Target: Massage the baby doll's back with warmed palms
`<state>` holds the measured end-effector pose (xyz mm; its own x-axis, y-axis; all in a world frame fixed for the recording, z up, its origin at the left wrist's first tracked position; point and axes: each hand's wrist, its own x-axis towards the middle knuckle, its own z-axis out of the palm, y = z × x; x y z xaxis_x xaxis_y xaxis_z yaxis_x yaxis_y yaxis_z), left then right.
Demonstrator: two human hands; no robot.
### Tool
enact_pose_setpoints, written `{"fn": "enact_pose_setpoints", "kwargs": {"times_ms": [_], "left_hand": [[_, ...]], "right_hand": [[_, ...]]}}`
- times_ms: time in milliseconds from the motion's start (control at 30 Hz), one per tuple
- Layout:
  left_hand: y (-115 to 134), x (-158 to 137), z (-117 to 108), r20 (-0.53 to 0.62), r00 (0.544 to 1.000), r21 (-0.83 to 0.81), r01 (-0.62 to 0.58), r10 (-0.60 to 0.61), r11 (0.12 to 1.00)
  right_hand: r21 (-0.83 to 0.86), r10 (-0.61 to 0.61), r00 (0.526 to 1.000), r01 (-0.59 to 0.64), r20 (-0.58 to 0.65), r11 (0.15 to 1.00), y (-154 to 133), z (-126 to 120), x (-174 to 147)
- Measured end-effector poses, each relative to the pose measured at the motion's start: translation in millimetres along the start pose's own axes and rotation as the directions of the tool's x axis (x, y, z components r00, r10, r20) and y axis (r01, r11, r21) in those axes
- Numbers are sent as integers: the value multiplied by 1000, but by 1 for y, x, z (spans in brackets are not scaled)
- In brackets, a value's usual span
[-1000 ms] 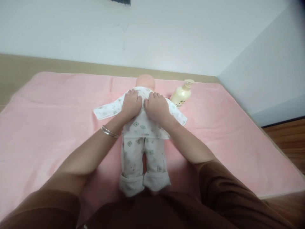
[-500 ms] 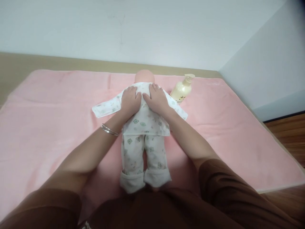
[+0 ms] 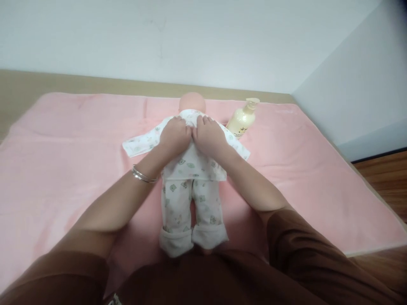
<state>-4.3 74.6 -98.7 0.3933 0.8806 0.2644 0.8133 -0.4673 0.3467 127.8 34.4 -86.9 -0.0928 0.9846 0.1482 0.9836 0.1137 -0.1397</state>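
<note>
A baby doll (image 3: 192, 103) lies with its head toward the wall, dressed in a white patterned shirt (image 3: 192, 165) and matching trousers (image 3: 206, 203). On the left of its upper back rests my left hand (image 3: 176, 134), fingers curled in and closed on the shirt cloth. My right hand (image 3: 210, 134) mirrors it on the other side, also closed on the shirt. The two thumbs meet near the middle of the back; the fingertips are partly hidden. Both sleeves of the shirt stretch out sideways, and the trouser ends look folded.
A pale yellow pump bottle (image 3: 242, 120) stands to the right of the doll's shoulder. Beneath everything spreads a pink blanket (image 3: 79, 156). Behind is a white wall (image 3: 190, 42), with another wall at the right. Brown wooden floor (image 3: 384, 178) shows past the right edge.
My fingers have curled in from lying spread and flat on the doll's back, and my thumbs have come together at the middle. The doll and bottle stay in place.
</note>
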Motion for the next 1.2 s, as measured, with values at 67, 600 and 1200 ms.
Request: {"fn": "enact_pose_setpoints", "kwargs": {"times_ms": [67,600,1200], "left_hand": [[-13,9,-3,52,998,-90,42,-38,995],[15,-5,2,85,996,-136,40,-28,990],[-13,13,23,-90,979,-201,164,-184,966]], "right_hand": [[-70,-37,998,33,-47,997,-17,0,-17],[183,123,992,-126,26,975,28,8,30],[161,57,998,-49,-40,986,13,14,24]]}}
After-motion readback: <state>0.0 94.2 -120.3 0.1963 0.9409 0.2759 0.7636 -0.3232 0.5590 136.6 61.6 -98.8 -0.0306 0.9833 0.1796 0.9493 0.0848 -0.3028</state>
